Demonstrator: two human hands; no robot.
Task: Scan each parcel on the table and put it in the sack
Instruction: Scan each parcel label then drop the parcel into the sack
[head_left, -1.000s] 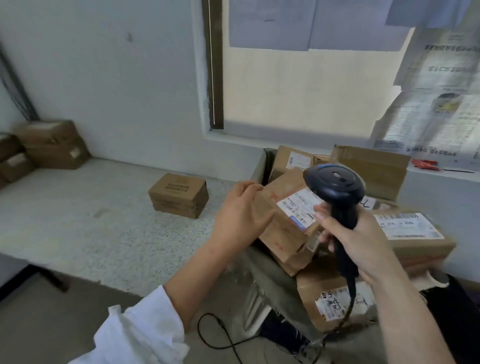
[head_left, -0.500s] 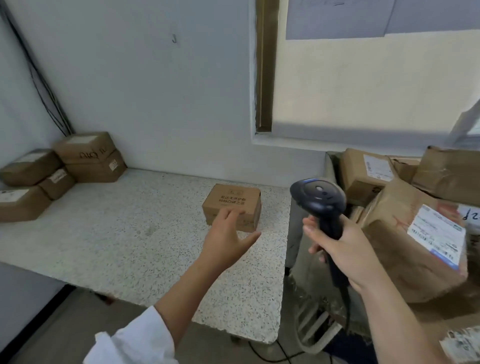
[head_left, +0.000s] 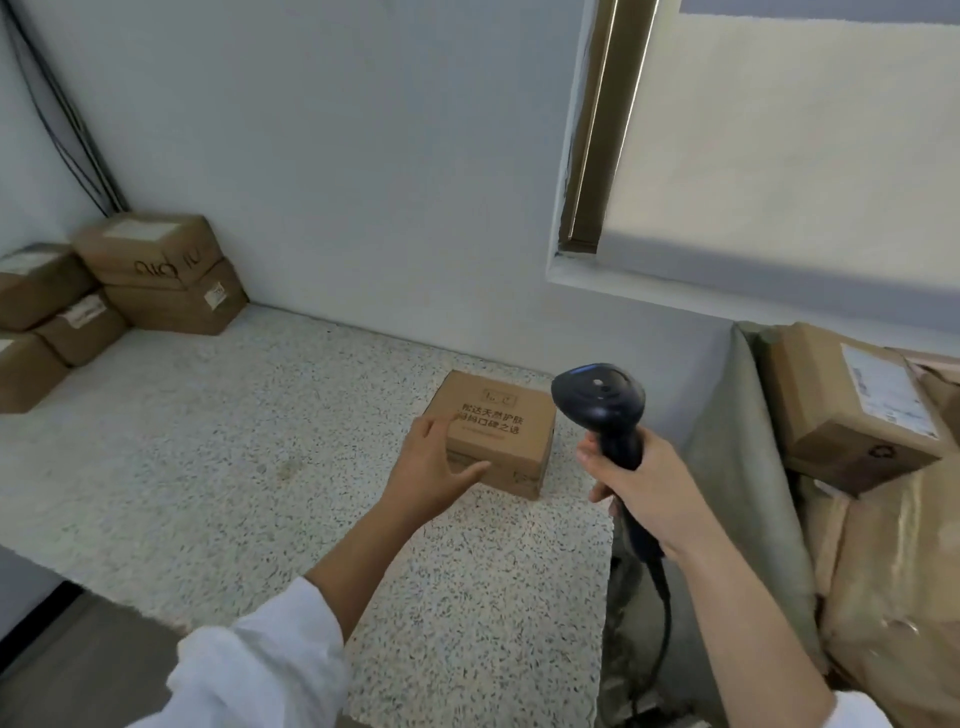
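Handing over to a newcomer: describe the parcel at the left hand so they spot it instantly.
On the speckled table, look at its right end, near the sack. The cardboard parcel there, touched by the left hand, stands alone and has dark printed characters on top, unlike the stacked parcels in the far left corner.

Plain pale wall (head_left: 337, 156) filled the back, with thin black cables (head_left: 57, 114) running down its left corner. Upper right, a recessed window (head_left: 805, 156) had a brass-coloured frame strip (head_left: 597, 130) along its left edge, the pane covered in something pale, and a light sill (head_left: 727, 296) below. Dark grey floor (head_left: 78, 670) showed at lower left.
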